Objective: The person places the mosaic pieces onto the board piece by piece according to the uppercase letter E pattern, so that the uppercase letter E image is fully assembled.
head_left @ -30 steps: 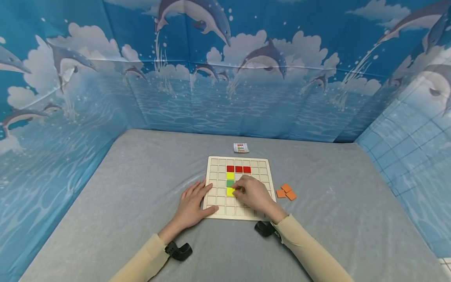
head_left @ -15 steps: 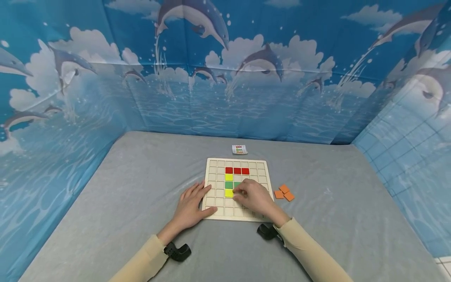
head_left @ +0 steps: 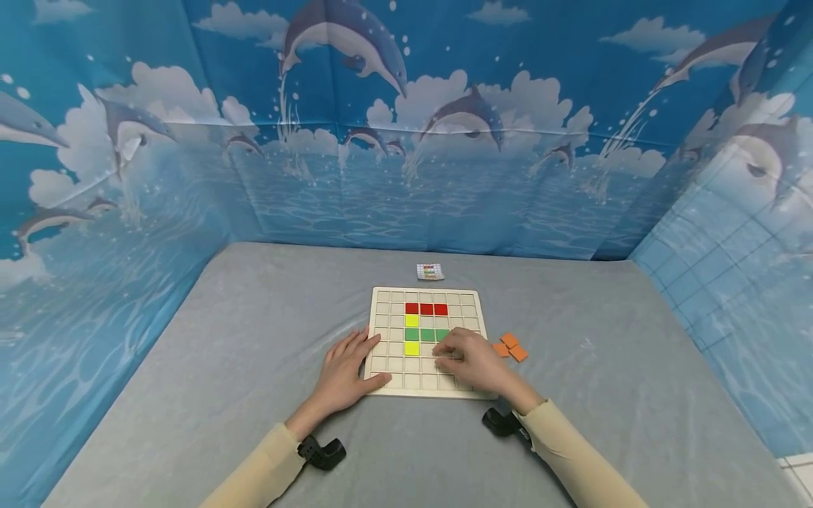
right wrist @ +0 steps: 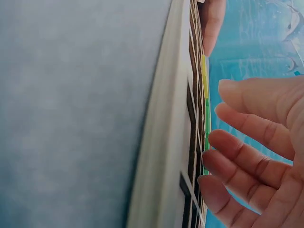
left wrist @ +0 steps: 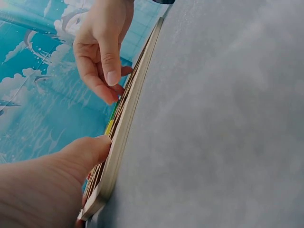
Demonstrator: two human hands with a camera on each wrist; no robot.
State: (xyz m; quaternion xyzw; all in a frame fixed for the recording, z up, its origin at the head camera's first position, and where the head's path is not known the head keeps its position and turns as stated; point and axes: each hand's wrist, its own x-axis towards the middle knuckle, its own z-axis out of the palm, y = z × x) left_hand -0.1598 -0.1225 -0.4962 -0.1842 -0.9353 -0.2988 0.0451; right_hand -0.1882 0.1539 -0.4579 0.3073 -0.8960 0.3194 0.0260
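Note:
A wooden grid board (head_left: 470,310) lies on the table, also seen edge-on in both wrist views. It bears a row of red tiles (head_left: 426,309), a row of green tiles (head_left: 428,335), and two yellow tiles (head_left: 411,348) in the left column. My left hand (head_left: 346,370) rests on the board's left side, fingers extended, with the thumb on its near left corner. Over the right half hovers my right hand (head_left: 473,360), hiding some cells. In the right wrist view that hand (right wrist: 256,152) has loosely bent fingers, thumb apart, holding nothing.
Orange tiles (head_left: 518,353) lie on the grey table right of the board, close to my right hand. A small card with a coloured grid pattern (head_left: 430,271) lies beyond the board. A dolphin-print curtain (head_left: 406,176) encloses the table's back and sides.
My right hand has moved right across the board, uncovering more green tiles in the row. My left hand stays in place. The head view has shifted slightly.

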